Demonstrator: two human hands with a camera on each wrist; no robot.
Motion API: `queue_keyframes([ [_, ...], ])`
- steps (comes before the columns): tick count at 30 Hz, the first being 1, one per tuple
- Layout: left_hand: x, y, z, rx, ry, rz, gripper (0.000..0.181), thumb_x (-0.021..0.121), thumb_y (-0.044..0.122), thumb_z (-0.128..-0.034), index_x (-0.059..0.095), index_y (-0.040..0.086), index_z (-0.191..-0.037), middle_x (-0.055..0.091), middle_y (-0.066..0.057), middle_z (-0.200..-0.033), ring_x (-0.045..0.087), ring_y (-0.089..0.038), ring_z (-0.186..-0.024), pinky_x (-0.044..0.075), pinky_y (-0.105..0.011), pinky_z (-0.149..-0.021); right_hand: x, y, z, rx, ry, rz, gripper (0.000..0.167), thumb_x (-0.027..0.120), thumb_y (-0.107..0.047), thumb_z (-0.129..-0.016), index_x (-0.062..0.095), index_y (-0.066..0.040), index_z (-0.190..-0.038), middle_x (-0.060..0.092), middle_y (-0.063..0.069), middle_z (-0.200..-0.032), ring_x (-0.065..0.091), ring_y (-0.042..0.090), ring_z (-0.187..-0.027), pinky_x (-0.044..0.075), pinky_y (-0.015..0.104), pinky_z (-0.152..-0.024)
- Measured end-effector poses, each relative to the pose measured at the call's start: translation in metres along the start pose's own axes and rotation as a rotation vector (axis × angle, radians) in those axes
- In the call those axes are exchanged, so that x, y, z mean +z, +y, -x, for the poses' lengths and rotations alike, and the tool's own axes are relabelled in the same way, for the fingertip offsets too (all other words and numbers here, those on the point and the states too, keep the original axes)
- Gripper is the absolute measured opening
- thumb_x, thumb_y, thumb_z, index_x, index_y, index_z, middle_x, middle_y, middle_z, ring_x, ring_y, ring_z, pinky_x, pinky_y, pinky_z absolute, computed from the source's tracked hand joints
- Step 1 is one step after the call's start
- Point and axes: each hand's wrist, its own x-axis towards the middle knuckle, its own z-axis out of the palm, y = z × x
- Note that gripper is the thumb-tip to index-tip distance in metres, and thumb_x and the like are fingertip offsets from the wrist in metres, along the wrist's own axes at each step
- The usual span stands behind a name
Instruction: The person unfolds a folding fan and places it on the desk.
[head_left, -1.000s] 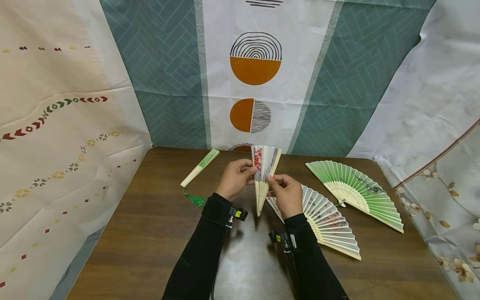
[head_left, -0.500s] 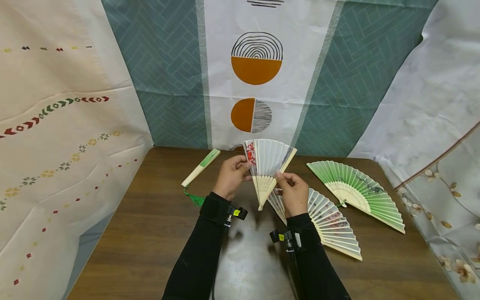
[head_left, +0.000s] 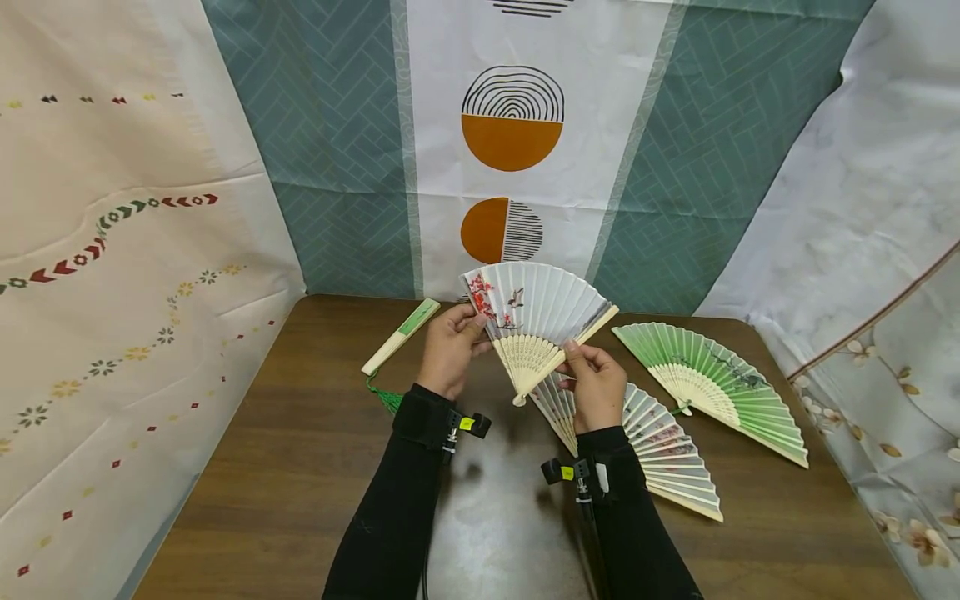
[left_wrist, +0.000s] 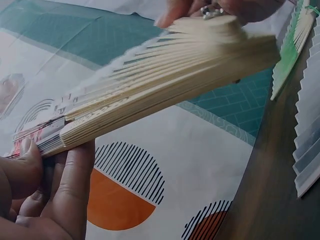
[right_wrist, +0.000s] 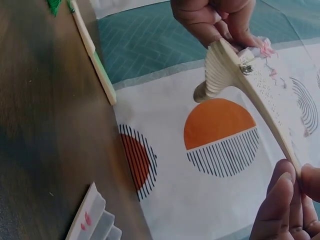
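Note:
Between both hands, above the table, a white folding fan (head_left: 542, 308) with red blossoms and a small bird is spread partway, its pivot end pointing down. My left hand (head_left: 447, 350) pinches the fan's left edge with thumb and fingers; in the left wrist view the left fingers (left_wrist: 75, 185) lie under the ribs. My right hand (head_left: 597, 390) pinches the right outer rib, and the right wrist view shows its thumb and fingers (right_wrist: 277, 205) on that rib. A second white fan (head_left: 667, 442), open on the table, is partly hidden behind the right hand and forearm.
An open green fan (head_left: 720, 387) lies at the table's right. A folded green fan (head_left: 401, 336) with a green tassel (head_left: 388, 400) lies at left. Patterned cloths (head_left: 337, 167) hang behind and beside the brown table (head_left: 277, 500).
The held fan has spread from nearly folded to a wide arc, uncovering more white cloth and the bird. My left hand has moved left and slightly up, my right hand to the right.

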Motion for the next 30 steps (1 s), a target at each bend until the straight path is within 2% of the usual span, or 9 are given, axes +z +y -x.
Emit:
queue_keyframes([
  [9, -0.0017, 0.0003, -0.0015, 0.016, 0.032, 0.046, 0.027, 0.060, 0.003, -0.1174, 0.070, -0.009, -0.140, 0.081, -0.010, -0.116, 0.078, -0.007, -0.090, 0.068, -0.022, -0.077, -0.0016, -0.0007, -0.0008, 0.013, 0.009, -0.088, 0.016, 0.077, -0.014, -0.110, 0.076, -0.003, -0.099, 0.072, -0.005, -0.085, 0.074, 0.005, -0.068, 0.061, 0.020, -0.055],
  [17, -0.0009, 0.0010, -0.0022, 0.021, 0.063, 0.128, 0.027, 0.059, 0.003, -0.1176, 0.069, -0.010, -0.140, 0.080, -0.003, -0.111, 0.079, -0.009, -0.089, 0.069, -0.024, -0.077, -0.0028, -0.0020, -0.0013, 0.022, 0.034, -0.146, 0.018, 0.076, -0.012, -0.111, 0.077, -0.008, -0.094, 0.074, -0.005, -0.080, 0.074, 0.007, -0.067, 0.062, 0.020, -0.056],
  [24, -0.0052, 0.0007, -0.0027, 0.028, 0.077, 0.194, 0.016, 0.056, 0.001, -0.1186, 0.068, -0.006, -0.125, 0.074, 0.002, -0.101, 0.075, -0.009, -0.088, 0.069, -0.023, -0.079, -0.0049, -0.0012, -0.0028, 0.032, 0.054, -0.228, 0.023, 0.074, -0.011, -0.112, 0.075, -0.012, -0.090, 0.075, -0.003, -0.077, 0.076, 0.006, -0.065, 0.061, 0.019, -0.056],
  [30, -0.0077, 0.0014, -0.0020, 0.051, 0.072, 0.238, 0.025, 0.053, 0.001, -0.1194, 0.066, -0.010, -0.138, 0.078, 0.002, -0.107, 0.080, -0.008, -0.092, 0.070, -0.022, -0.081, -0.0054, -0.0028, -0.0032, 0.032, 0.033, -0.261, 0.022, 0.075, -0.014, -0.112, 0.074, -0.010, -0.090, 0.076, -0.002, -0.074, 0.077, 0.007, -0.066, 0.065, 0.020, -0.058],
])
